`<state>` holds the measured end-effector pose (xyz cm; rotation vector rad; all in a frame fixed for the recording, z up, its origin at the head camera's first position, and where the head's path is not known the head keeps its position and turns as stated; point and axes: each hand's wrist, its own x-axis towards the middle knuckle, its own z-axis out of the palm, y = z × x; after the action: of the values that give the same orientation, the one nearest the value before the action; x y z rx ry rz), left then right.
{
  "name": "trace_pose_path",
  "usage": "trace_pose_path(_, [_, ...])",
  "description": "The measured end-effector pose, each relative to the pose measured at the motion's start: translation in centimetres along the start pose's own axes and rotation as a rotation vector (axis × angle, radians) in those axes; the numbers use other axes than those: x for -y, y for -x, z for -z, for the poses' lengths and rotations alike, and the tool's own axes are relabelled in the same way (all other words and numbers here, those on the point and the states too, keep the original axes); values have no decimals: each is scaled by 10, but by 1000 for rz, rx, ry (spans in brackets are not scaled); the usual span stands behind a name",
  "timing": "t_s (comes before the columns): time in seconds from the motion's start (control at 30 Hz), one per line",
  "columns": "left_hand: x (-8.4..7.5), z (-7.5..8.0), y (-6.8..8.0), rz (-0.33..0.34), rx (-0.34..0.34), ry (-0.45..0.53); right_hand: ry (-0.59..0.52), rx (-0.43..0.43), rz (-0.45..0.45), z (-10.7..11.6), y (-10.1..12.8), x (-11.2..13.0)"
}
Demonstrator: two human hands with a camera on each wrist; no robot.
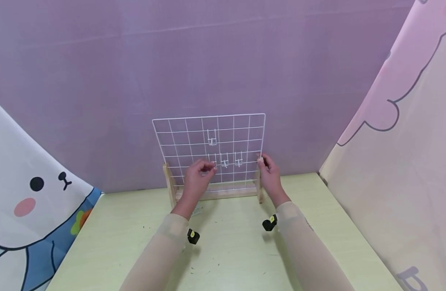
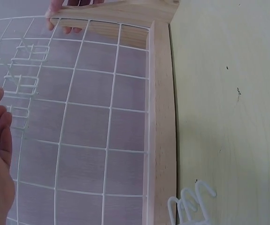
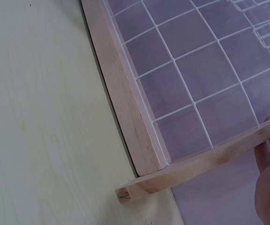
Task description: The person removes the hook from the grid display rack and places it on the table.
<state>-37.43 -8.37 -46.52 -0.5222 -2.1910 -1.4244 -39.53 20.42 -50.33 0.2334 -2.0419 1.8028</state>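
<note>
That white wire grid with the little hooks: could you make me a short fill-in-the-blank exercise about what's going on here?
1. The white wire grid stands upright in a base made of ____.
2. The left hand pinches a small white ____ at the grid's lower rows.
3. The right hand touches the grid's ____ edge.
4. One spare hook lies on the pale ____ table.

Missing words: wood; hook; right; green
</note>
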Motion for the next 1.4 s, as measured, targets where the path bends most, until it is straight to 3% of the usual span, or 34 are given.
trace_pose_path(0.67, [-5,5,-2,-173,-110,-51,-1,1,-5,0,0,-2])
trace_pose_path(1.1, [-17,12,-7,-213,-124,-40,-9,11,26,0,0,3])
trace_pose_path(1.4, [-19,16,-4,-239,-135,-36,21,23,-8,2,1,0])
